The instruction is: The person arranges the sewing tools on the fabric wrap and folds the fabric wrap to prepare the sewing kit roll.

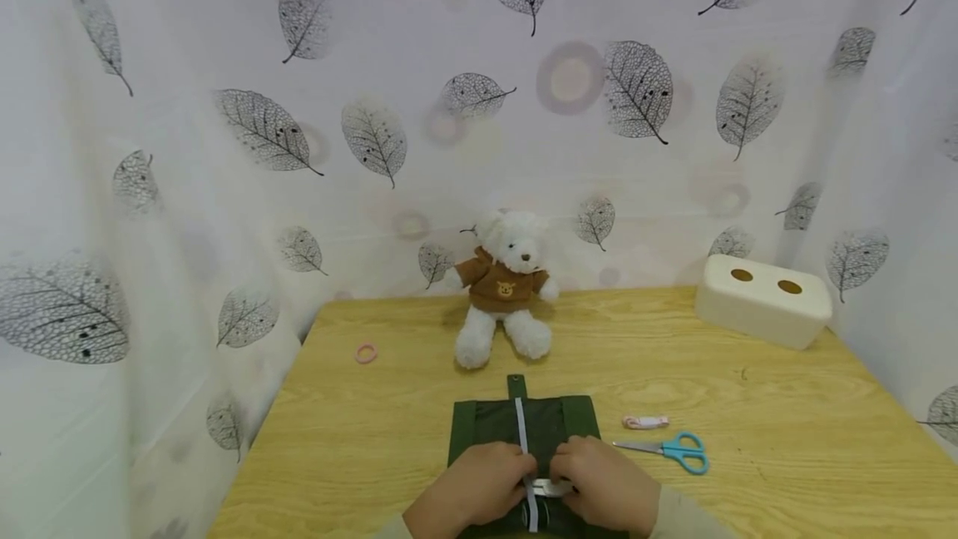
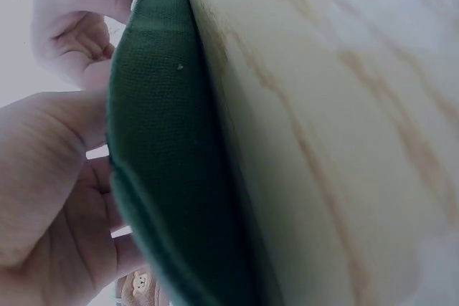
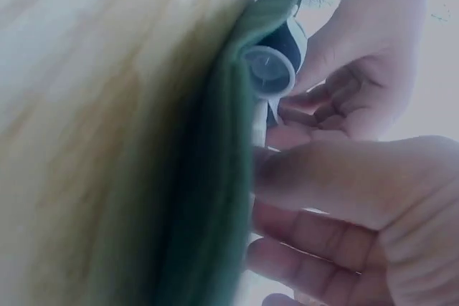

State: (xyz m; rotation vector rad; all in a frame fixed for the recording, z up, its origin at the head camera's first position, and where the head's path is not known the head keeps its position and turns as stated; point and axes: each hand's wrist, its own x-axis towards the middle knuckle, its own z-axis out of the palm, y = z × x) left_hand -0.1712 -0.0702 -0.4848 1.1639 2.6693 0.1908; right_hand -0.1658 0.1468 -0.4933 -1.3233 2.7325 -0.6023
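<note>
A dark green fabric organizer (image 1: pixel 461 431) lies unfolded at the table's front, a pale grey elastic strap (image 1: pixel 520 422) running down its middle. My left hand (image 1: pixel 486 481) pinches the strap from the left, fingertips curled at it. From the right, my right hand (image 1: pixel 609 485) grips a small whitish, shiny flat item (image 1: pixel 552 487) that passes at the strap; its kind is hidden by the fingers. Just nearer, a dark cylinder with a pale round end (image 3: pixel 271 72) sits under the strap. In the left wrist view, the organizer's green edge (image 2: pixel 165 127) covers part of the fingers.
Light blue scissors (image 1: pixel 684 452) and a small pink-and-white folded strip (image 1: pixel 645 422) lie to the right. A pink ring (image 1: pixel 366 353) is at the left. Behind sit a white teddy bear (image 1: pixel 503 285) in a brown top and a cream box (image 1: pixel 763 302) with two holes.
</note>
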